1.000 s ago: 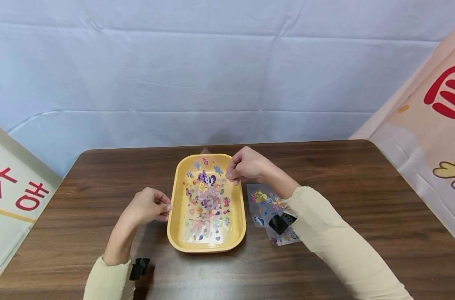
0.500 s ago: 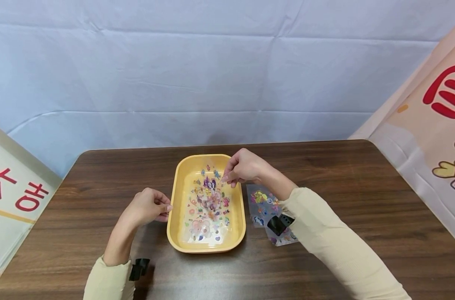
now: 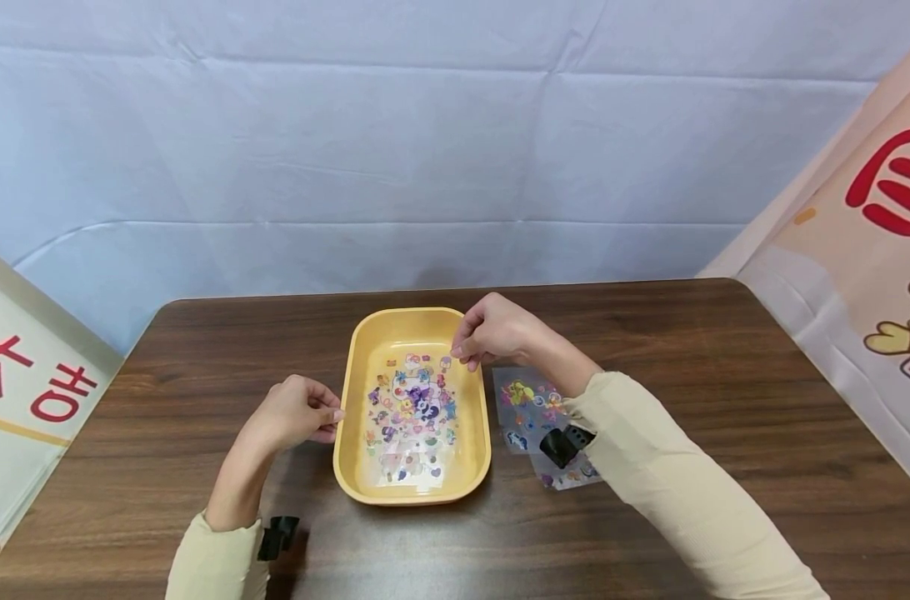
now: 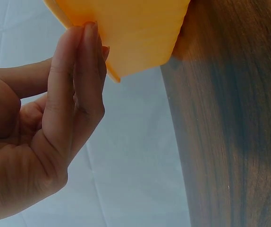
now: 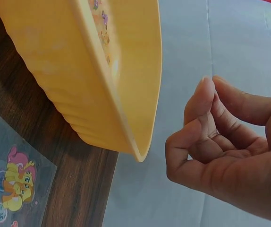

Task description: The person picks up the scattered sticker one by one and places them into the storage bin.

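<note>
The left hand (image 3: 297, 410) is pinching the yellow tray (image 3: 371, 475), while the right hand (image 3: 498, 327) is hovering near it, fingertips together.

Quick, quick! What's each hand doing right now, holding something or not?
Left hand: pinching the edge of the yellow tray.
Right hand: closed, thumb and finger together, nothing visible between them.

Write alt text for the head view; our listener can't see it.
A left hand grips the left rim of a yellow tray that holds clear sticker sheets. The right hand, thumb and fingertips together, is at the far end of the right rim. More sheets lie on the brown table to the right.
</note>
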A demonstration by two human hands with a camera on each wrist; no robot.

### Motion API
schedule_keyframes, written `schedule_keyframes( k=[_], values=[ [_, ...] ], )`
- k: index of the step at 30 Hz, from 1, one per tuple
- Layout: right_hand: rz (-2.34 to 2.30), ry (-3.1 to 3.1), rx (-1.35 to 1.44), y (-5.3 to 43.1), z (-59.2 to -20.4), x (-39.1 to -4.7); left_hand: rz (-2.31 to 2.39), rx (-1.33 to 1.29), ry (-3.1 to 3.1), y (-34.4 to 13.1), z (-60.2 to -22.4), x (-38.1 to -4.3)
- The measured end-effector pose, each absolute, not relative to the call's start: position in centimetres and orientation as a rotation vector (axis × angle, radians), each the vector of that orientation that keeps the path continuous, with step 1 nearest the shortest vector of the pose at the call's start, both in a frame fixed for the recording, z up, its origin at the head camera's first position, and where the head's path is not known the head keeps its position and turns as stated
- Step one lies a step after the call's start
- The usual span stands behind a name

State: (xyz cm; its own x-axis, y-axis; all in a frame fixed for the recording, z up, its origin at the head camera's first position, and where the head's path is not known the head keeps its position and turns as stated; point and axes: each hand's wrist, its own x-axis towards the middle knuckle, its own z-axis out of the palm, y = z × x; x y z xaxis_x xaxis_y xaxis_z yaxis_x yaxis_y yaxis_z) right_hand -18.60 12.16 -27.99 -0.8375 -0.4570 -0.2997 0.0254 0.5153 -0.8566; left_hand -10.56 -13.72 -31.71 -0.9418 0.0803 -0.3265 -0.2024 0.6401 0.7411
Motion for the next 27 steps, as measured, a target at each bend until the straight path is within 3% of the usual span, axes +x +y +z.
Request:
schedule_keyframes(
  k=[27],
  values=[
    [-1.316,2.295,-0.257,16.4,-28.5,-19.6,1.210,-0.096,2.525,-13.7,-31.7,-10.5]
  ],
)
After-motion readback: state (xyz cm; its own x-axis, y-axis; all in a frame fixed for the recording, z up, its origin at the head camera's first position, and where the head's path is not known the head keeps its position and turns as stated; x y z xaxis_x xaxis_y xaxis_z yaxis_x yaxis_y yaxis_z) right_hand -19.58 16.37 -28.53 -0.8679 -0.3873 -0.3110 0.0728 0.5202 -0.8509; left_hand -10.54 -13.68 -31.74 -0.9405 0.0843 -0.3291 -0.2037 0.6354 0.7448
